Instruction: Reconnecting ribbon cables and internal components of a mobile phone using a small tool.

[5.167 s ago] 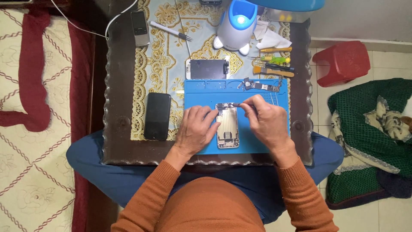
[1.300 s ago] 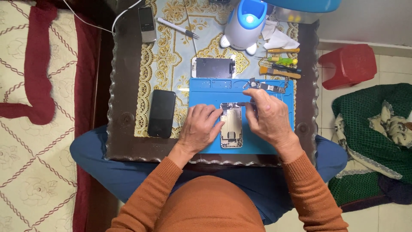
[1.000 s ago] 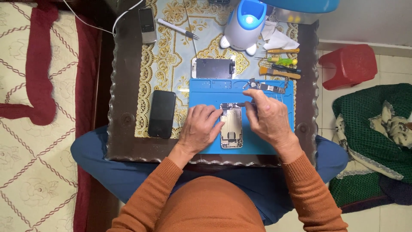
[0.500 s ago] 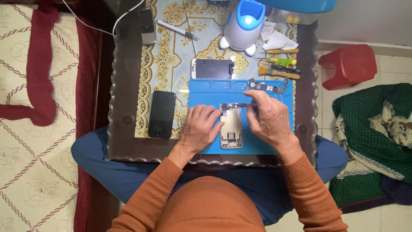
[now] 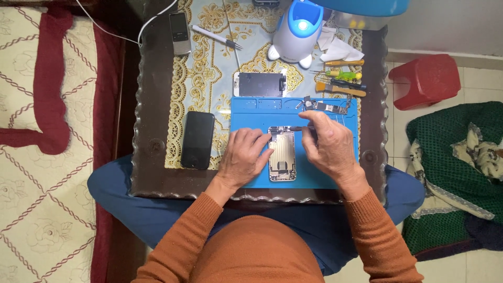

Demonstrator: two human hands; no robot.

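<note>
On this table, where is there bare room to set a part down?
Bare: blue mat strip above left hand, and cloth between black phone and grey handset. Crowded: tools and board above right hand; opened phone between hands.

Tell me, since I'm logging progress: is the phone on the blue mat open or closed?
Open: the phone shows bare metal insides, no screen.

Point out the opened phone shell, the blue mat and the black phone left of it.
opened phone shell [image 5: 283, 157], head view, middle of its bare metal inside
blue mat [image 5: 251, 112], head view, upper left bare part
black phone [image 5: 197, 139], head view, middle of its dark screen
</note>
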